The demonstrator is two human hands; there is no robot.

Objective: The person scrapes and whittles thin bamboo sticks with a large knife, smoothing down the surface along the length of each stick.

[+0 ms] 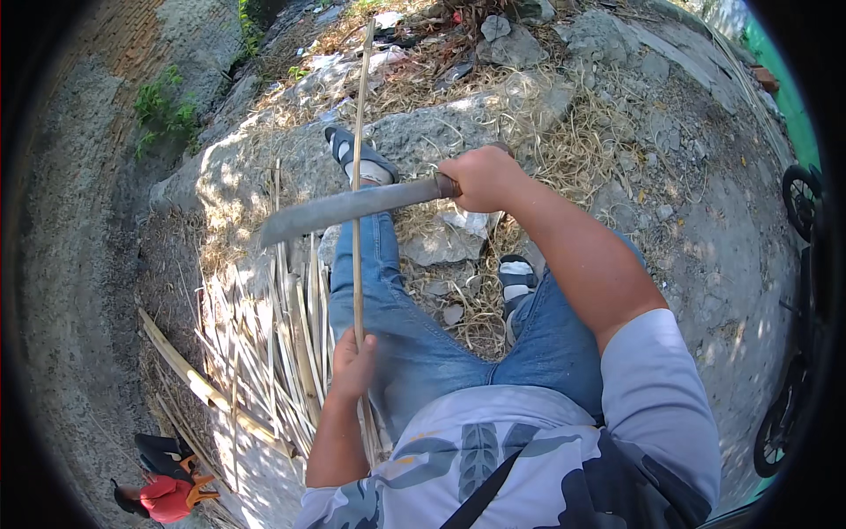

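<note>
My right hand (483,179) is wrapped round the dark handle of a machete (352,207). Its broad grey blade points left and lies across a long, thin bamboo strip (359,115); whether the two touch, I cannot tell. Lower down, my left hand (352,363) grips this strip near my thigh, and the strip rises almost straight up past my sandalled foot. Beside my left leg a pile of pale split bamboo strips (256,353) lies on the ground.
A thicker bamboo piece (198,383) lies left of the pile. Ahead are a concrete slab (291,145), curled shavings (608,123) and broken stones (515,44). A person in red (167,498) sits at the lower left. Wheels (800,203) stand at the right edge.
</note>
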